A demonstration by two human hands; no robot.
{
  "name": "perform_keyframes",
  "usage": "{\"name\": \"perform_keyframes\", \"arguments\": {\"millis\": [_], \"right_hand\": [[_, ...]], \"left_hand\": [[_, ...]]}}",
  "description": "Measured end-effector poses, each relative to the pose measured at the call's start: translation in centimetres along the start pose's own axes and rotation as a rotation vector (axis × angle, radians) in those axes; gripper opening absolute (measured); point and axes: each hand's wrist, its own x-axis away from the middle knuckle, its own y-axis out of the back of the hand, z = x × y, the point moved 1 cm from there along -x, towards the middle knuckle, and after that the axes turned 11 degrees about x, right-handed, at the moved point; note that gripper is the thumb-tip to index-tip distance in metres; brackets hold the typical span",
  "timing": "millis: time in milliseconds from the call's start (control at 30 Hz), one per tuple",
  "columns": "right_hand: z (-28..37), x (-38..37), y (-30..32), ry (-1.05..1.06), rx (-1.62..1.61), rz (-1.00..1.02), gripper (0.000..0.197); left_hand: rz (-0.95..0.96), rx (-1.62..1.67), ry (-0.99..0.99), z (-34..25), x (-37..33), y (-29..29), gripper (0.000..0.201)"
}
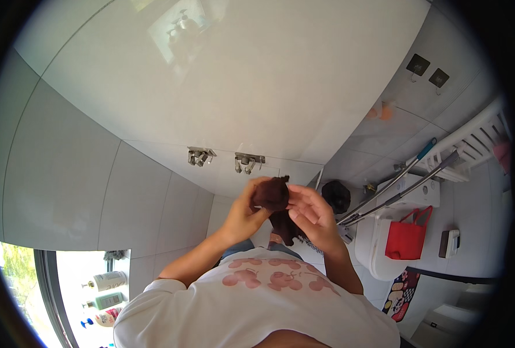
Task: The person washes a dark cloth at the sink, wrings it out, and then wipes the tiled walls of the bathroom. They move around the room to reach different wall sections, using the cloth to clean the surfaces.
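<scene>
A dark maroon cloth (pixel 270 195) is bunched up in front of my chest, with my left hand (pixel 247 210) wrapped round it from the left. More dark fabric (pixel 288 227) hangs down below my hands; whether it belongs to the same piece I cannot tell. My right hand (pixel 315 216) is at the right side of the bundle, its fingers apart and the tips close to the fabric. Whether those tips touch it is unclear. Beyond the cloth, two metal clip holders (pixel 201 156) are fixed side by side on the pale wall.
To the right, long-handled poles (pixel 405 184) lean across a white toilet (pixel 373 246) that has a red bag (pixel 408 235) on it. A black round bin (pixel 335 196) stands nearby. Several pump bottles (pixel 108 281) line the window ledge at left. A patterned mat (pixel 401 294) lies at lower right.
</scene>
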Motion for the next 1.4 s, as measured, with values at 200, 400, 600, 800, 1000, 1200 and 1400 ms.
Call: {"name": "perform_keyframes", "arguments": {"millis": [200,400,600,800,1000,1200,1400], "right_hand": [[-0.5,-0.7,1.3,0.044,0.237,-0.221,0.027],[-1.2,0.6,0.4,0.003,0.179,-0.352,0.021],[-0.6,2.0,0.4,-0.007,0.188,-0.471,0.022],[0.4,3.5,1.5,0.035,0.224,-0.603,0.018],[1.2,5.3,2.7,0.046,0.212,-0.732,0.018],[0.1,4.4,2.9,0.046,0.207,-0.713,0.019],[-0.5,2.4,2.3,0.070,0.196,-0.624,0.021]], "left_hand": [[-0.292,-0.217,-0.755,-4.2,-1.9,2.7,0.067],[-0.541,-0.641,-1.517,-16.6,-7.7,3.1,0.027],[-0.799,-1.111,-1.648,-19.7,-13.7,-3.7,0.055],[0.176,-1.676,-1.577,-3.8,-13.6,-6.2,0.048],[0.447,-1.624,-1.451,0.6,-12.8,-1.4,0.029],[-0.132,-1.296,-1.511,-10.2,-14.3,-1.9,0.015],[0.023,-1.369,-1.343,-6.7,-12.7,-3.6,0.027]]}}
